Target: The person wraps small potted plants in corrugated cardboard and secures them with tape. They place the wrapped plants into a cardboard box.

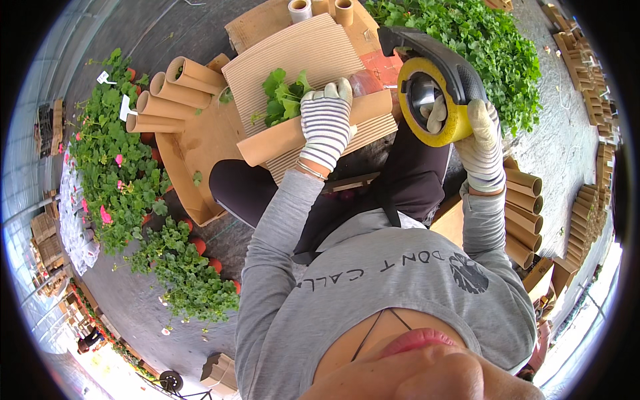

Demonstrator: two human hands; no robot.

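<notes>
My left hand (327, 120), in a striped knit glove, presses on the raised, curled edge of a corrugated cardboard sheet (300, 55). A leafy green plant (282, 97) lies on its side across the sheet. Past my fingers shows a reddish-brown pot (365, 82), partly hidden by the curled edge. My right hand (477, 140), gloved too, grips a yellow and black tape dispenser (445, 100) raised to the right of the sheet. Some of its fingers are visible through the dispenser's round opening. Where the tape's free end lies, I cannot tell.
Several cardboard tubes (172, 97) lie in an open carton (200, 200) at left; more tubes (522, 215) are stacked at right. Tape rolls (344, 12) stand on cardboard ahead. Flowering potted plants (120, 165) line the left, and dense foliage (480, 55) is at upper right.
</notes>
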